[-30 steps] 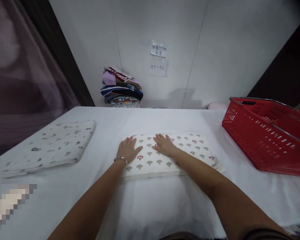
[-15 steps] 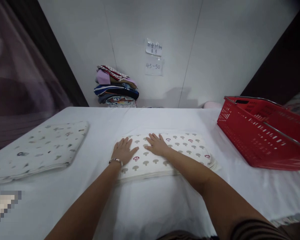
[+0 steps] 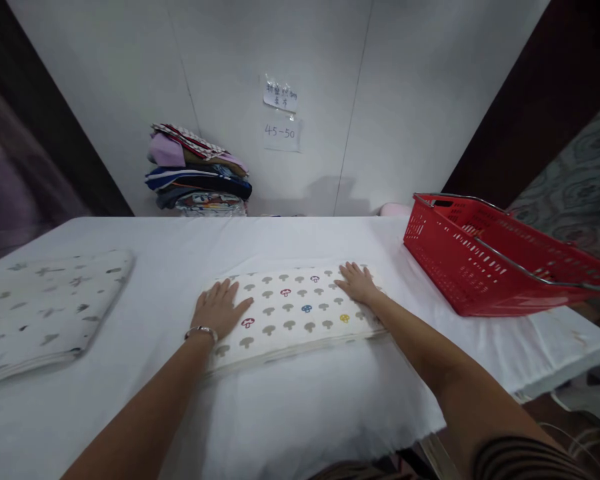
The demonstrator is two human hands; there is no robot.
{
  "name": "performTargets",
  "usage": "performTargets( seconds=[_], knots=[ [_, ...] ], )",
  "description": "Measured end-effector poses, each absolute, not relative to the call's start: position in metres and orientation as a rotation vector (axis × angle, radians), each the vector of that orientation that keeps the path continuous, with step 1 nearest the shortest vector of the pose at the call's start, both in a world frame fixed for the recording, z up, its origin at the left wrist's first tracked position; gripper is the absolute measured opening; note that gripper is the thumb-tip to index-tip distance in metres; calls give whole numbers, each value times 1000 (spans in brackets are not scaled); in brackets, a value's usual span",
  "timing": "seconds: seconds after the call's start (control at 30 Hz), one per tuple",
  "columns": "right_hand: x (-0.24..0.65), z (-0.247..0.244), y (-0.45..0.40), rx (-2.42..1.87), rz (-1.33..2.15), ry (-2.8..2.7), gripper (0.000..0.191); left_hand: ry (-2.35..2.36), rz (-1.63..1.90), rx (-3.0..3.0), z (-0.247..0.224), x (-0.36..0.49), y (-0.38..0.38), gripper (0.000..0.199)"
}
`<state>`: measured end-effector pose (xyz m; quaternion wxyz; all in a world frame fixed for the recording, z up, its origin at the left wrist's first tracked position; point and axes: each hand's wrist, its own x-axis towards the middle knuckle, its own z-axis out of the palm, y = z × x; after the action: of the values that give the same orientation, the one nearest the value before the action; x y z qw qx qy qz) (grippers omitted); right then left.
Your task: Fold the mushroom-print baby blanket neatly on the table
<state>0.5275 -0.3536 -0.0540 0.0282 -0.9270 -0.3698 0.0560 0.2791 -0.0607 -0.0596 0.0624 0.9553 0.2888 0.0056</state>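
Note:
A folded white cloth with a mushroom print [image 3: 290, 313] lies flat in front of me, several layers thick at its near edge. My left hand [image 3: 218, 310] rests palm down on its left end, fingers spread, a bracelet at the wrist. On the right end of the same cloth lies my right hand [image 3: 357, 283], also flat with its fingers apart. Neither hand grips anything. Grey mushrooms and a few red, blue and yellow ones show between the hands.
Another folded printed cloth [image 3: 55, 307] lies at the left of the white-covered table [image 3: 300, 240]. A red basket [image 3: 485, 267] with metal handles stands at the right. Folded fabrics [image 3: 200, 173] are piled at the back by the wall, near a paper sign [image 3: 281, 133].
My right hand has slid right across the mushroom cloth to its right end, so the hands are farther apart. The view has shifted right, showing the table's right corner.

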Motion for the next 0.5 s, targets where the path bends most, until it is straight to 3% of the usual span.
performTargets(
  seconds=[0.2,0.37,0.5],
  knots=[
    [540,-53,-369,-2845,282,-1076,69,872,40,2893,-62,281,-58,78],
    [540,-56,-390,-2941,92,-946,64,874,20,2885,-61,282,-59,80],
    [540,-54,-397,-2983,140,-893,61,873,25,2889,-55,281,-64,79]
  ],
)
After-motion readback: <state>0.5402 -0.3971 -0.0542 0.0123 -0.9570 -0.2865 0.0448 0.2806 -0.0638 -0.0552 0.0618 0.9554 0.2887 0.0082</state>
